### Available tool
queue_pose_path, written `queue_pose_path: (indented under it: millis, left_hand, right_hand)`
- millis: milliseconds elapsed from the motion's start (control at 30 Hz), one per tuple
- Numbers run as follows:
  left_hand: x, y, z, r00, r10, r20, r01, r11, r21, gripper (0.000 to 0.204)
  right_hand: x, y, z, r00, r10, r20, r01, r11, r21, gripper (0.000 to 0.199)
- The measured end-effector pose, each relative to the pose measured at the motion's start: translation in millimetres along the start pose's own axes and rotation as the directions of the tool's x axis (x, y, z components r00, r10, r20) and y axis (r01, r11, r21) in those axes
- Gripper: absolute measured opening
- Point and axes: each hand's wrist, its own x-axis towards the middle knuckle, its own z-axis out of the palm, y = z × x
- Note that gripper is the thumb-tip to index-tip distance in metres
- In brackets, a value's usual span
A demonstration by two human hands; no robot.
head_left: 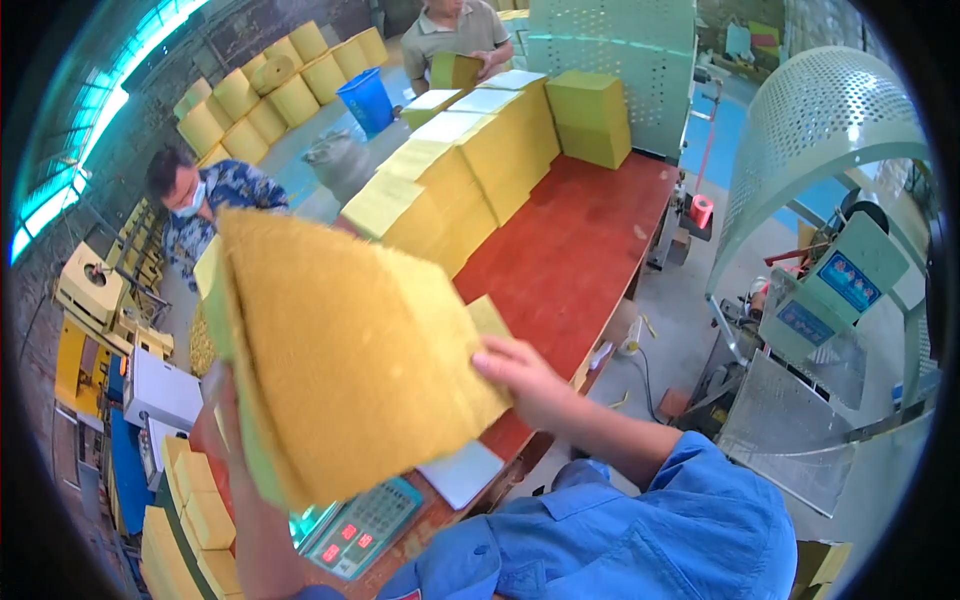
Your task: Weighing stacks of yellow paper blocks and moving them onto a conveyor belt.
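- Fingertips of the right hand (515, 365) pinch the near-right edge of a yellow stack (350, 360); the left hand (225, 410) is on its left edge, blurred, with its fingers hidden, so I cannot tell how far they close.
- From the right hand, the stack lies at nine o'clock; from the left, at two. Both hands touch it, so neither is clearly nearer.
- Its left edge runs from twelve towards six, leaning slightly; I cannot tell which side is longer.
- It is tilted up, its broad face towards the wearer, overlapping the scale (370, 530) at six o'clock.
- That face looks fibrous and soft, deep yellow, paler and smoother to the right; greenish layers show at the left edge.
- At one o'clock stand squared yellow blocks (490, 170), some topped white, on a flat red table (580, 250).
- At two o'clock, well apart, curves a cage (825, 110) of perforated metal.
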Motion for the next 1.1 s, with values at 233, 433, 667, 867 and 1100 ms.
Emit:
queue_pose_path:
  millis: [233, 433, 667, 867, 1100]
  left_hand:
    - [170.4, -118.6, 244.1, 0.891, -0.37, 0.262, 0.387, 0.922, -0.012, 0.056]
    - [242.4, -225.1, 304.6, 0.823, -0.51, 0.252, 0.55, 0.826, -0.123, 0.056]
    - [303.6, -259.4, 394.8, 0.772, -0.63, 0.084, 0.627, 0.777, 0.063, 0.073]
    - [331.3, -267.3, 401.0, 0.896, 0.442, 0.029, -0.248, 0.447, 0.859, 0.092]
    - [332.9, -216.6, 379.4, 0.576, -0.141, 0.805, -0.807, 0.059, 0.588, 0.094]
  right_hand:
    - [43.1, -86.4, -212.8, 0.971, -0.062, -0.232, 0.056, 0.998, -0.035, 0.04]
    - [90.4, -105.2, -327.6, 0.921, 0.047, -0.387, -0.095, 0.99, -0.105, 0.046]
    - [119.7, -135.2, -411.0, 0.656, -0.157, -0.738, -0.126, 0.942, -0.312, 0.045]
    - [61.2, -97.6, -351.4, 0.478, -0.789, -0.385, -0.022, 0.427, -0.904, 0.022]
    - [64.2, -56.6, -301.8, 0.808, -0.534, -0.249, -0.022, 0.395, -0.919, 0.027]
